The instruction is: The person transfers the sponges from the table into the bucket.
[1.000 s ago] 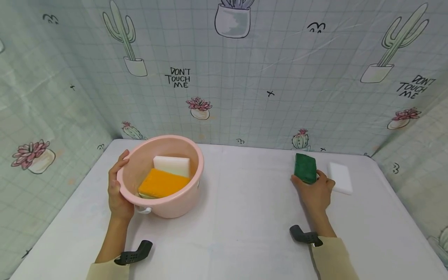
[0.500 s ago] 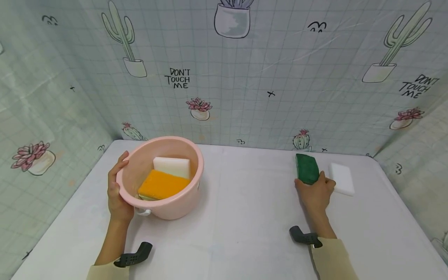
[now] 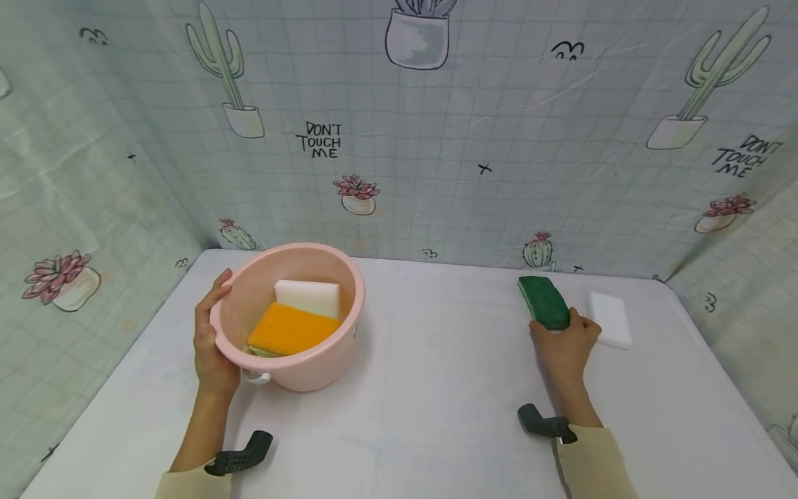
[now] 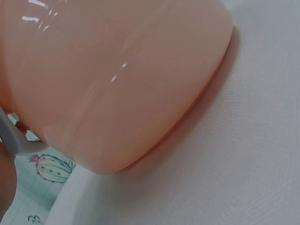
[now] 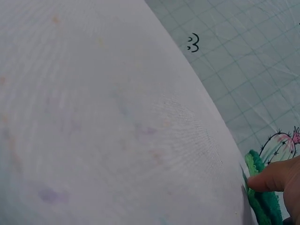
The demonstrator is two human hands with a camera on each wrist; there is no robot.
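In the head view, white table [image 3: 436,402] ran wide between the round bucket [image 3: 318,371] and the green pad [image 3: 544,302], near the far edge; the left hand [image 3: 215,346] gripped the bucket, the right hand [image 3: 564,346] pinched the pad's near end. The left wrist view caught smooth, glossy bucket; the right, fuzzy pad against a fingertip [image 5: 257,182].

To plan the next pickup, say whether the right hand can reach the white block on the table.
Probably yes: the white block lies in the open beside the right hand, which holds the green sponge and may need emptying first.
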